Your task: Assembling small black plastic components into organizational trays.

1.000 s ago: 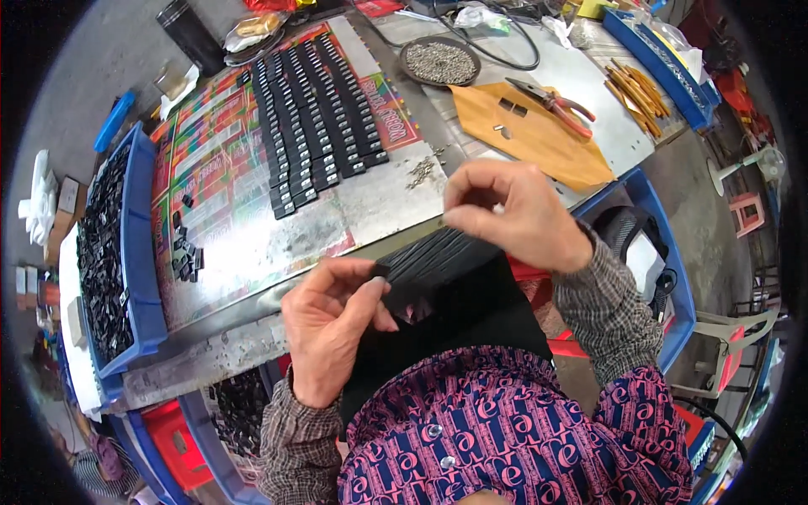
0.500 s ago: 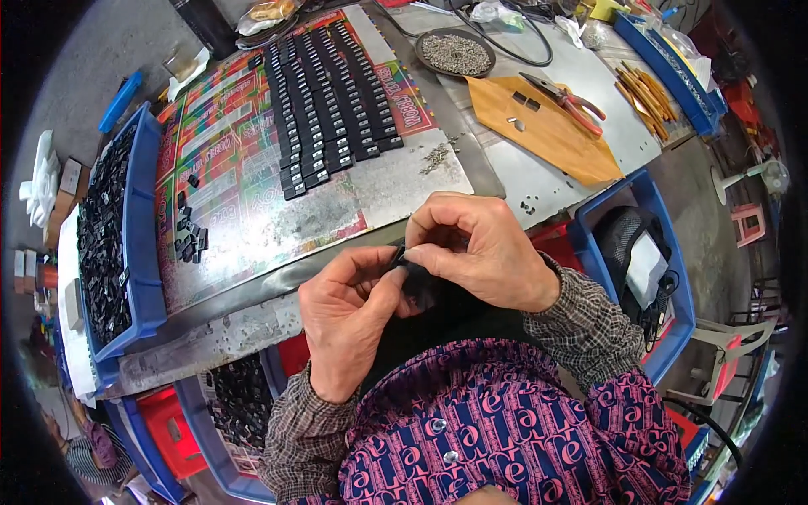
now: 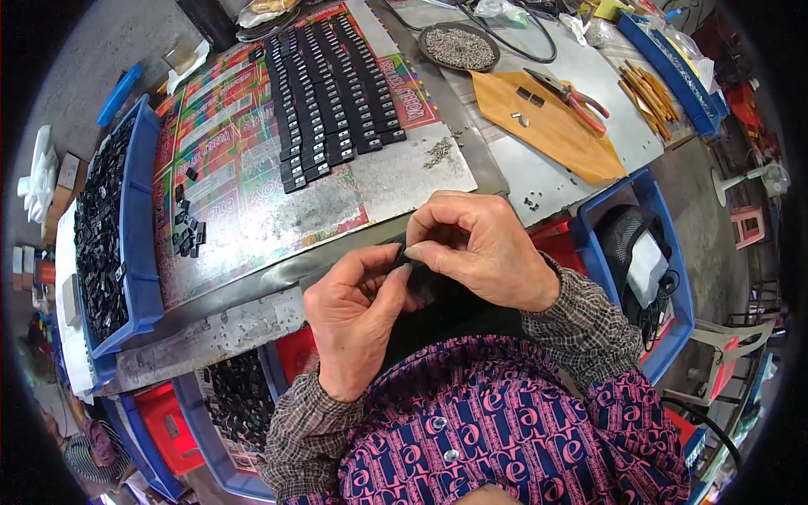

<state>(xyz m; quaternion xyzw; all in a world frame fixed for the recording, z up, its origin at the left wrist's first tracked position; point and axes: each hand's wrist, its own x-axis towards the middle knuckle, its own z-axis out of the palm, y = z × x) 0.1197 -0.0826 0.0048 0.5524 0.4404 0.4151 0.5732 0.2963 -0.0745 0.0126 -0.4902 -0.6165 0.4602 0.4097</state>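
Both hands meet in front of me at the table's near edge. My left hand point(image 3: 355, 311) pinches a small black part point(image 3: 402, 254) between thumb and fingertips. Against that same part, the thumb and forefinger of my right hand point(image 3: 480, 252) are pressed together; whatever tiny thing they may hold is hidden. Beyond my hands, rows of small black parts with metal pieces point(image 3: 337, 105) lie side by side on the printed board point(image 3: 244, 227). Several loose black parts point(image 3: 190, 234) lie at the board's left, and a scatter of small metal pieces point(image 3: 438, 151) is near its right side.
A blue bin point(image 3: 143, 227) heaped with black parts stands at left. At the back is a round dish of metal pieces point(image 3: 459, 48). Pliers point(image 3: 568, 99) lie on brown paper point(image 3: 547, 139). Another blue bin point(image 3: 673, 337) sits low at right, below the table edge.
My left hand has shifted slightly right, its fingertips still at the black part. The right hand stays almost in place. The view has tilted a little.
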